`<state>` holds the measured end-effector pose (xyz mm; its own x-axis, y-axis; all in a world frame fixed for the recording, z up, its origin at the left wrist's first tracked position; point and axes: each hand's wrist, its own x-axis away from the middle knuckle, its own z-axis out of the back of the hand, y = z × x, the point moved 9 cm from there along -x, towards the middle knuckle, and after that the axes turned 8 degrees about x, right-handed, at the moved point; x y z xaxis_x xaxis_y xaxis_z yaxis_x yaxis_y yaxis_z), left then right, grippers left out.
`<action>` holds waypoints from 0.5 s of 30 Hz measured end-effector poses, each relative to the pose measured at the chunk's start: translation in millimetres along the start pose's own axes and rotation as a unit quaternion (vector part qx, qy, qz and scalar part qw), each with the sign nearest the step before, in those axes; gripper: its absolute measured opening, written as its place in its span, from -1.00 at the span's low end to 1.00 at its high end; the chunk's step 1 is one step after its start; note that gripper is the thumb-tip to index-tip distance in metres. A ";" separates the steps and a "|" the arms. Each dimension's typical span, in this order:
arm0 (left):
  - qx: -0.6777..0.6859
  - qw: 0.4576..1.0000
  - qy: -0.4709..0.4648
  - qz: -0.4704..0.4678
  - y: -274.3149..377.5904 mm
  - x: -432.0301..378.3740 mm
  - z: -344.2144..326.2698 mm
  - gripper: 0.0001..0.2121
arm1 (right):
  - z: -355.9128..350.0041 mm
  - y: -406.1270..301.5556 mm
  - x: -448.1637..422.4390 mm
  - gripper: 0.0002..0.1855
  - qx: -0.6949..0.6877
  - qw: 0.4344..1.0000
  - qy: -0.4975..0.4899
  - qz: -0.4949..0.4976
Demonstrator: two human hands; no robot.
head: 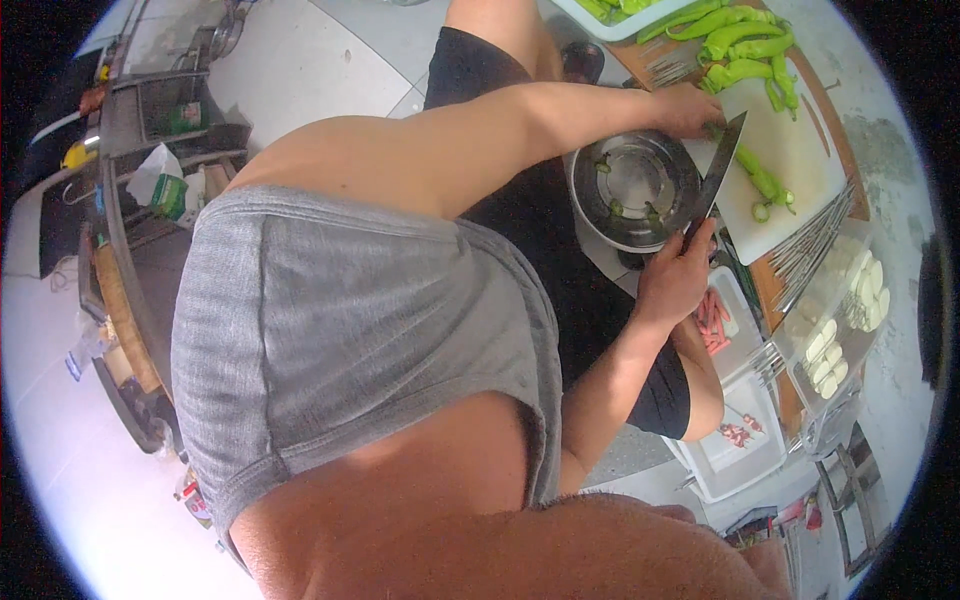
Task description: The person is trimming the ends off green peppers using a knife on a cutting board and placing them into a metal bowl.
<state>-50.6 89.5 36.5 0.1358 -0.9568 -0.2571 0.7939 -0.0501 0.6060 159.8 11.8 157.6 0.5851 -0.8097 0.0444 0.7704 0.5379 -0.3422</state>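
My right hand (679, 277) is closed around the handle of a kitchen knife (724, 169), its blade slanting over the near edge of a white cutting board (810, 161). My left hand (688, 111) is at the board's near edge beside the blade, by a bit of dark green; whether its fingers grip this is unclear. On the board lie a long green pepper (761, 176) and a cut pepper ring (760, 213) at its far end. Between me and the board stands a round metal pot (581, 184) with a few green pepper pieces inside.
Whole green peppers (750, 45) are heaped beyond my left hand, near a white-rimmed tray (615, 34). Metal skewers (810, 244) lie along the board's right side. Further right are a clear container (806, 341) of pale oval pieces and a white tray (739, 469) with skewered meat.
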 end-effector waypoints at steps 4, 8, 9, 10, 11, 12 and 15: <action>-0.027 0.999 0.028 -0.008 -11.5 8.7 8.5 -0.67 | -4.9 -9.6 -7.4 -0.49 0.015 0.999 -0.015 0.025; 0.022 1.000 -0.003 -0.021 2.2 -1.2 1.1 -0.69 | -6.0 -6.8 -17.2 -0.47 0.056 0.998 -0.038 -0.008; 0.024 0.999 0.006 -0.022 -0.4 -0.6 2.8 -0.69 | -8.2 -9.2 -22.7 -0.48 0.068 0.997 -0.045 -0.012; 0.027 0.999 0.014 -0.023 -2.5 0.3 3.7 -0.69 | -11.6 -10.4 -27.9 -0.48 0.080 0.995 -0.053 -0.018; 0.023 0.999 0.015 -0.021 -4.7 1.1 2.6 -0.68 | -15.1 -11.4 -32.0 -0.48 0.072 0.997 -0.026 0.001; 0.022 0.999 0.013 -0.025 -1.9 -1.5 0.5 -0.68 | -22.3 -6.5 -34.8 -0.49 0.066 0.998 0.002 0.012; -0.006 1.000 -0.008 -0.001 -1.4 5.6 5.7 -0.67 | -47.2 -0.5 -48.8 -0.48 0.061 0.998 0.008 0.025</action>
<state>-54.3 82.5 38.5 0.1252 -0.9614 -0.2451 0.8013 -0.0477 0.5964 118.9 40.0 111.3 0.6205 -0.7841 0.0151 0.7659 0.6017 -0.2265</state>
